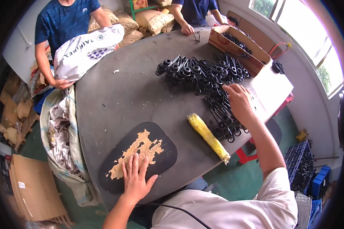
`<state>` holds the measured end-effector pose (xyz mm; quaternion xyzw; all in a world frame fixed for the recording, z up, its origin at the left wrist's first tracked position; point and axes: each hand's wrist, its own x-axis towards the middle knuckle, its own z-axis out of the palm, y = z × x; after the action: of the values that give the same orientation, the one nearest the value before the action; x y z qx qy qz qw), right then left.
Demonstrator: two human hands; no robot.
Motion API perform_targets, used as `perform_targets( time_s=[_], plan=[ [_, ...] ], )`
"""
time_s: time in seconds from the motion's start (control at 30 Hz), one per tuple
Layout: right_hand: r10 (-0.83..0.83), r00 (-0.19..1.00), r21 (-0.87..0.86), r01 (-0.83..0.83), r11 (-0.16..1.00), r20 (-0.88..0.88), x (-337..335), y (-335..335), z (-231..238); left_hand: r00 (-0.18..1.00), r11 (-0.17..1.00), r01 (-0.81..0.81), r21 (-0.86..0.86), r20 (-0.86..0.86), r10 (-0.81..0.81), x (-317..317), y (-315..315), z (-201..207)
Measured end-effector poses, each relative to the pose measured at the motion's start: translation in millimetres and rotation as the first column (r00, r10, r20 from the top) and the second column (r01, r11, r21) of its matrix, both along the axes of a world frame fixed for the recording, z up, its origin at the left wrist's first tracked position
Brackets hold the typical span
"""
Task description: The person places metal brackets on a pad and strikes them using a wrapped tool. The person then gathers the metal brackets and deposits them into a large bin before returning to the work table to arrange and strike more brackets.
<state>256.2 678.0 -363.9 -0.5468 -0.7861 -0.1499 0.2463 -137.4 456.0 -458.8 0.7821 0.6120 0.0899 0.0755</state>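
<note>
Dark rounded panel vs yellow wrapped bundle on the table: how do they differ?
Shape: the dark rounded panel is broad and flat; the yellow wrapped bundle is long and narrow.
Surface: the panel carries a ragged tan patch; the bundle looks crinkled.
Hands: the left hand lies spread over the panel; no hand is on the bundle.
Shared: both lie on the gray table.

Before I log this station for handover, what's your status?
Left hand spread on dark board. Right hand at black looped parts. Yellow roll lying between hands.

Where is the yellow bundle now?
In the head view, the yellow bundle lies right of centre on the table, between the dark board and black parts.
</note>
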Motion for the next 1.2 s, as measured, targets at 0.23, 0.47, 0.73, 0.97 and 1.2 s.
perform_targets(
  time_s=[0.23, 0.47, 0.73, 0.97, 1.2],
  plan=[
    [-0.100, 0.807, -0.240, 0.287, 0.927, 0.582, -25.8, 6.4, -7.5, 0.998, 0.999, -0.029, 0.033, 0.056, 0.027, 1.5, 0.3, -7.1],
    [-0.199, 0.912, -0.158, 0.270, 0.950, 0.360, -2.1, 6.2, -8.2, 0.996, 0.995, -0.028, 0.091, 0.089, 0.020, -0.7, -6.0, -11.5],
    [-0.127, 0.930, -0.202, 0.206, 0.958, 0.344, -17.9, 9.1, -20.5, 0.996, 0.992, -0.036, 0.122, 0.090, 0.025, -1.8, -4.0, -12.1],
    [-0.186, 0.931, -0.547, 0.338, 0.766, 0.314, -0.4, 35.3, -11.0, 0.995, 0.993, -0.035, 0.116, 0.095, 0.024, -0.5, -4.0, -11.1],
    [-0.135, 0.981, -0.425, 0.184, 0.886, 0.143, 14.0, 30.3, 2.5, 0.996, 0.994, -0.029, 0.102, 0.083, 0.021, 0.1, -3.1, -11.2]
  ],
)
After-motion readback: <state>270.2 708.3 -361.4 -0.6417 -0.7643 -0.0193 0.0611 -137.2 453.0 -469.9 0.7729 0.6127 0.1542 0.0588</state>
